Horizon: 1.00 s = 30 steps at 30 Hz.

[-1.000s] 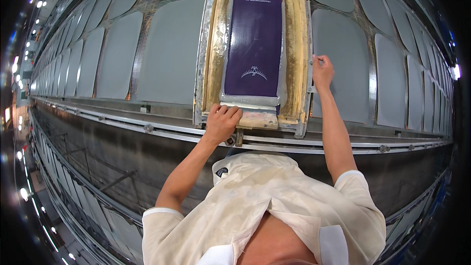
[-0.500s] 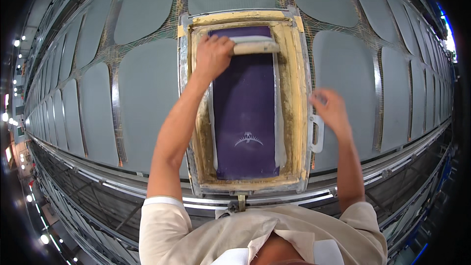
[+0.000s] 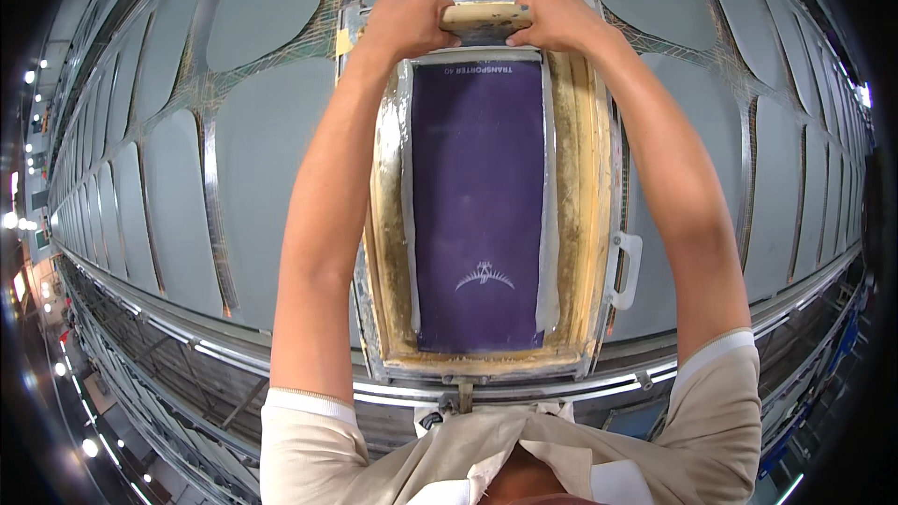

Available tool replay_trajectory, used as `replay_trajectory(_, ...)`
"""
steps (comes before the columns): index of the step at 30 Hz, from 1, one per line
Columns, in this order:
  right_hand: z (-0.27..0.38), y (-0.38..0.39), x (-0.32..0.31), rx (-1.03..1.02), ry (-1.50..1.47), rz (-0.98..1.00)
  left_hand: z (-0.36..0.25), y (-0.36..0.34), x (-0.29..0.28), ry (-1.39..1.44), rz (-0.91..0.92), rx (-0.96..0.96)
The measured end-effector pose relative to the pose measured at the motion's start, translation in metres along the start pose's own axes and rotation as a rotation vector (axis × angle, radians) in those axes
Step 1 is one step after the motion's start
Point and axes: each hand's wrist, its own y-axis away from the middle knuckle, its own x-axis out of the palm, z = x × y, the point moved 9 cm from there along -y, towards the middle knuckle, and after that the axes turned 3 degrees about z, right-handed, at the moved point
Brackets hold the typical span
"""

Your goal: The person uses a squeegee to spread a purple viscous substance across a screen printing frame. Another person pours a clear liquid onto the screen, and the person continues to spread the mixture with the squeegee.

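Observation:
A squeegee with a pale wooden handle (image 3: 486,15) lies across the far end of a printing screen frame (image 3: 486,358). My left hand (image 3: 409,22) is closed round its left end, and my right hand (image 3: 561,21) grips the right end. Below the squeegee stretches the purple mesh (image 3: 479,168), bordered by shiny tape, with a small pale winged design (image 3: 485,277) near its close end. Dried, yellowish residue coats the frame's inner sides. The squeegee's blade edge is partly hidden by my fingers.
Grey fabric panels (image 3: 281,196) line the long table on both sides, with bare woven strips between them. A white side handle (image 3: 627,271) juts from the frame's right edge. A metal rail (image 3: 393,393) runs along the table's near edge.
My right hand has come from beside the frame onto the squeegee's right end. The squeegee, with my left hand on it, has moved farther from me, to the frame's far end.

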Motion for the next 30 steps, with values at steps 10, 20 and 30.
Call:
replay_trajectory(10, 0.098, 0.218, 0.082, -0.12, -0.008, -0.021, -0.104, 0.223, 0.048, 0.058, -0.082, 0.112)
replay_trajectory(20, 0.159, 0.375, 0.125, -0.157, -0.048, -0.004, -0.185, 0.376, 0.067, 0.115, 0.005, 0.079)
replay_trajectory(30, 0.033, 0.082, 0.012, -0.137, 0.042, -0.11, -0.05, 0.08, 0.003, -0.149, -0.115, 0.086)
